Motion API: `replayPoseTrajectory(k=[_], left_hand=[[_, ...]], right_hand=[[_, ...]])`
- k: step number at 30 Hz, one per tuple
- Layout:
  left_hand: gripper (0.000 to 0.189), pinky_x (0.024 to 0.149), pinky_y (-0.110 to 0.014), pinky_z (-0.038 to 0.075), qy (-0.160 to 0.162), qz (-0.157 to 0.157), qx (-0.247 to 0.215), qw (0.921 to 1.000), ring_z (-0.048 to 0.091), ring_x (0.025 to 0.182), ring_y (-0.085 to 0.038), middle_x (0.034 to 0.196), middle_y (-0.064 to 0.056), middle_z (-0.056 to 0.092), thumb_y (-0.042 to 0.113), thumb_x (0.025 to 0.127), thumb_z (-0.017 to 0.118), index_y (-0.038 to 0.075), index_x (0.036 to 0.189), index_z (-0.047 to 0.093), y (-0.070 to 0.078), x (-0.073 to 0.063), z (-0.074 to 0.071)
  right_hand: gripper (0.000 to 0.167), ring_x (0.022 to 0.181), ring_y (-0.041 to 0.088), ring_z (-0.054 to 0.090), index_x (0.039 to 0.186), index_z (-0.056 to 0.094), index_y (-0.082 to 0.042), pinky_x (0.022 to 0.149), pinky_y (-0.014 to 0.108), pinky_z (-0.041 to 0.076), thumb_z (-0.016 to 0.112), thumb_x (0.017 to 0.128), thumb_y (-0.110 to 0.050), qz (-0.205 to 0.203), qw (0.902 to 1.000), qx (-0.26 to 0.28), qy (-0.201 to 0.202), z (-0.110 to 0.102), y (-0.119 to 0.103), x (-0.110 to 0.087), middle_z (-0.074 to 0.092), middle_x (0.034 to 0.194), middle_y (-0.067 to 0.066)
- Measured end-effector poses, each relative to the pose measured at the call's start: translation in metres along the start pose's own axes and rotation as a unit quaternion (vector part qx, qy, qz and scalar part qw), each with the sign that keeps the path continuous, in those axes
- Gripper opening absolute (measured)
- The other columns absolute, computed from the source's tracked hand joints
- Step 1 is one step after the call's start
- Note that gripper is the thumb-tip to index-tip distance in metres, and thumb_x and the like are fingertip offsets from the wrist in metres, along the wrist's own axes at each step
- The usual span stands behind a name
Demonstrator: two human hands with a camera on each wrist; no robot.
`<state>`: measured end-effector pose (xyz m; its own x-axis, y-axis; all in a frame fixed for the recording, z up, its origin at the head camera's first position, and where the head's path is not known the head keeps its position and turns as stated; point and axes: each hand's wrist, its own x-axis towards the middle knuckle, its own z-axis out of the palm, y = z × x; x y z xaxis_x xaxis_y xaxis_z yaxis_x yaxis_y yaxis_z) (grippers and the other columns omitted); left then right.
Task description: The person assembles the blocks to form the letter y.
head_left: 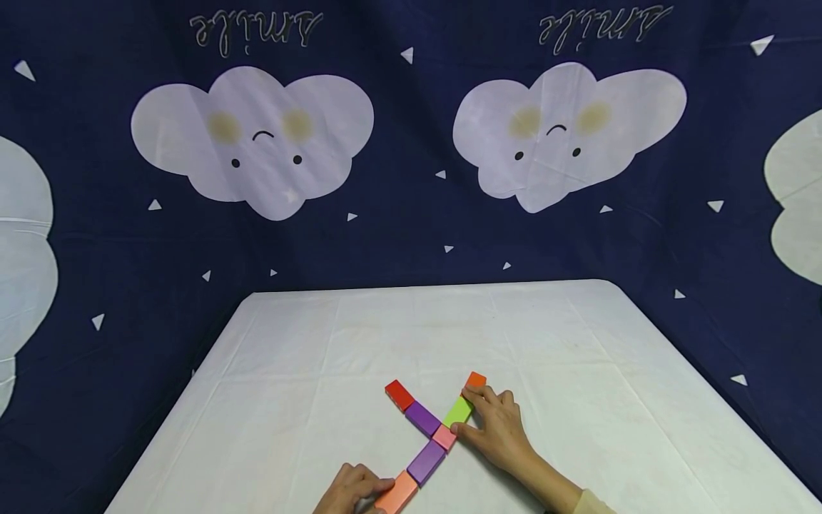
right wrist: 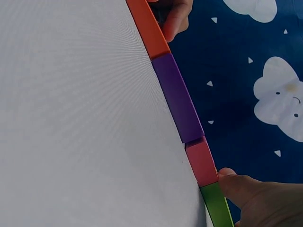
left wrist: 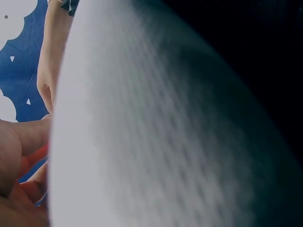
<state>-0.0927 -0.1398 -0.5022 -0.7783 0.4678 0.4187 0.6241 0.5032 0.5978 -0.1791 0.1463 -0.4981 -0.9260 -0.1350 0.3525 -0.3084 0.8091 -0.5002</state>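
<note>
Toy blocks lie end to end on the white table in a Y-like shape. A small pink block sits at the junction. From it a green block and an orange block run up to the right. My right hand grips the green block lengthwise, thumb by the pink end and index finger near the orange one. Below the junction come a purple block and a light orange block. My left hand holds that light orange block at its left side, partly out of frame.
Another purple block and a red block form the upper left arm of the shape. The white table ends at a dark blue cloth with printed clouds. White fabric fills much of the left wrist view.
</note>
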Motion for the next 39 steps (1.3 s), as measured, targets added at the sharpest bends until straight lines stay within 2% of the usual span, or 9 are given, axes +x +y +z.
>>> replayPoseTrajectory(k=[10, 16, 24, 28, 34, 37, 39], left_hand=[[0.027, 0.062, -0.014, 0.028, -0.030, -0.056, -0.024, 0.9977, 0.031, 0.079, 0.006, 0.086, 0.010, 0.054, 0.026, 0.088, 0.062, 0.010, 0.108, 0.071, 0.009, 0.002, -0.002], [0.029, 0.062, -0.014, 0.028, -0.036, -0.069, -0.029, 0.9965, 0.031, 0.079, 0.006, 0.086, 0.011, 0.054, 0.029, 0.089, 0.062, 0.009, 0.108, 0.071, 0.011, 0.003, -0.003], [0.028, 0.062, -0.016, 0.030, -0.017, -0.056, -0.022, 0.9981, 0.033, 0.080, 0.007, 0.087, 0.010, 0.056, 0.027, 0.087, 0.064, 0.010, 0.108, 0.071, 0.012, 0.003, -0.002], [0.028, 0.063, -0.016, 0.032, -0.021, -0.058, -0.036, 0.9974, 0.035, 0.082, 0.005, 0.089, 0.009, 0.057, 0.025, 0.088, 0.063, 0.009, 0.110, 0.069, 0.014, 0.005, -0.007], [0.027, 0.063, -0.017, 0.036, -0.006, -0.019, -0.043, 0.9989, 0.040, 0.084, -0.001, 0.092, 0.002, 0.060, 0.018, 0.089, 0.061, 0.006, 0.114, 0.066, 0.017, 0.015, -0.018], [0.028, 0.064, -0.017, 0.037, 0.003, -0.025, -0.027, 0.9993, 0.042, 0.085, -0.003, 0.093, 0.003, 0.062, 0.022, 0.091, 0.061, 0.008, 0.114, 0.066, 0.020, 0.023, -0.024], [0.027, 0.067, -0.018, 0.039, 0.003, -0.044, -0.018, 0.9989, 0.042, 0.087, -0.003, 0.095, 0.005, 0.062, 0.025, 0.091, 0.061, 0.011, 0.114, 0.066, 0.023, 0.028, -0.029]], right_hand=[[0.064, 0.083, 0.013, 0.034, 0.122, 0.064, -0.014, 0.074, 0.030, 0.027, 0.078, 0.067, -0.045, 0.003, 1.0000, 0.001, -0.007, 0.000, 0.000, 0.001, 0.060, 0.120, -0.003], [0.064, 0.082, 0.013, 0.034, 0.121, 0.064, -0.012, 0.074, 0.030, 0.027, 0.078, 0.067, -0.045, -0.006, 1.0000, -0.002, 0.001, -0.001, 0.001, 0.002, 0.060, 0.119, -0.002], [0.064, 0.082, 0.013, 0.034, 0.121, 0.065, -0.012, 0.074, 0.029, 0.027, 0.079, 0.066, -0.044, -0.012, 0.9999, -0.001, 0.010, -0.002, 0.002, 0.001, 0.061, 0.117, -0.002], [0.064, 0.082, 0.014, 0.035, 0.120, 0.065, -0.012, 0.074, 0.030, 0.028, 0.079, 0.067, -0.044, -0.015, 0.9998, -0.002, 0.014, -0.002, 0.002, 0.002, 0.061, 0.116, -0.003], [0.063, 0.083, 0.015, 0.036, 0.119, 0.065, -0.012, 0.074, 0.031, 0.029, 0.078, 0.067, -0.046, -0.010, 0.9999, -0.003, 0.011, -0.004, 0.003, 0.003, 0.060, 0.116, -0.004], [0.062, 0.083, 0.015, 0.036, 0.119, 0.065, -0.012, 0.074, 0.031, 0.028, 0.079, 0.067, -0.043, -0.008, 0.9999, 0.005, 0.011, -0.005, 0.004, 0.003, 0.061, 0.116, -0.003], [0.061, 0.083, 0.015, 0.036, 0.119, 0.065, -0.012, 0.075, 0.031, 0.028, 0.079, 0.067, -0.042, -0.005, 0.9999, 0.009, 0.010, -0.006, 0.004, 0.003, 0.061, 0.116, -0.003]])
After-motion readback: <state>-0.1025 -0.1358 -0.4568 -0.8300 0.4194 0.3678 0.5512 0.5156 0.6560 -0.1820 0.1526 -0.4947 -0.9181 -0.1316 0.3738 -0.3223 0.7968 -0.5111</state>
